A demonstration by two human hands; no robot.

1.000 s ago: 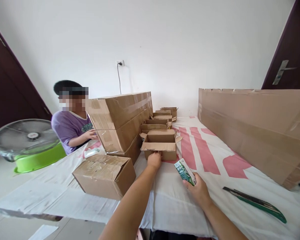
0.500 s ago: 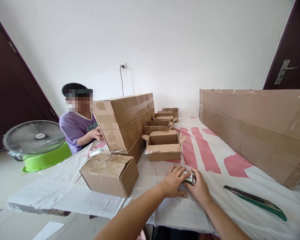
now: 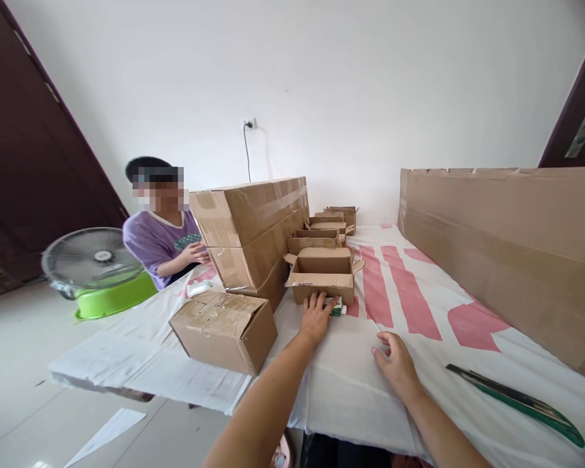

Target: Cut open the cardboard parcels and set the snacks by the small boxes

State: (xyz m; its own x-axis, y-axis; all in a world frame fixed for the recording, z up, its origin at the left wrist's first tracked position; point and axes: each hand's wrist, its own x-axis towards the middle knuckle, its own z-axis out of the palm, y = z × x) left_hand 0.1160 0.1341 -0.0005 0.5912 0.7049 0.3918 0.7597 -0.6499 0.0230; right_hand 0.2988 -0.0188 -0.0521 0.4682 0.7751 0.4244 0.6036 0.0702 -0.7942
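My left hand reaches forward and holds a small green-and-white carton right against the front of an open cardboard box. Only the carton's end shows past my fingers. My right hand rests on the white cloth with pink stripes, fingers loosely curled and nothing in them. Behind the open box stands a row of several more small open boxes.
A closed cardboard box lies left of my arm, with a stack of long taped boxes behind it. A big long carton lines the right side. A green-handled tool lies at right. A person in a purple shirt sits at far left by a fan.
Half a second ago both hands held the small carton together near me. My left hand has carried it forward to the open box, and my right hand has let go.
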